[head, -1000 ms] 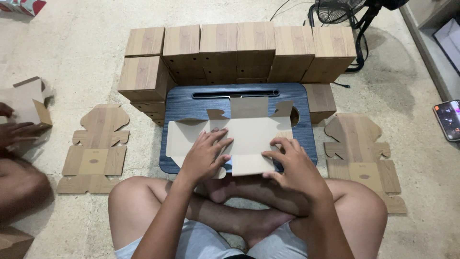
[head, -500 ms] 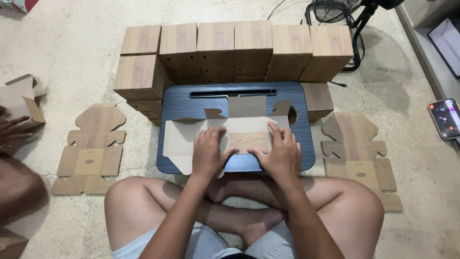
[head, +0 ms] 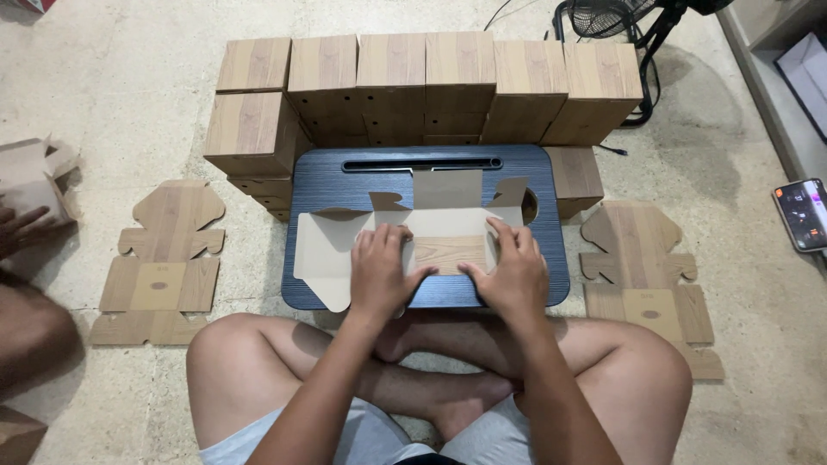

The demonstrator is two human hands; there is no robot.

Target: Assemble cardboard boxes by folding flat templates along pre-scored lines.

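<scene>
Two hands pressing a flat cardboard box blank on a blue tabletop, centre of frame.

The left hand [head: 379, 271] and right hand [head: 511, 274] lie palm down, fingers spread flat, on the box blank [head: 431, 232]; they grip nothing, and a wood-grain panel shows between them. The blank rests on the tabletop [head: 336, 185], its flaps reaching toward upper centre. Folded boxes [head: 392, 73] stand in a row behind; more flat blanks [head: 164, 258] lie on the floor at left and right.

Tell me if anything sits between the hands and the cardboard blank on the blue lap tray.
Nothing visible does. The left hand and right hand already press directly on the cardboard blank, which lies on the blue lap tray.
</scene>
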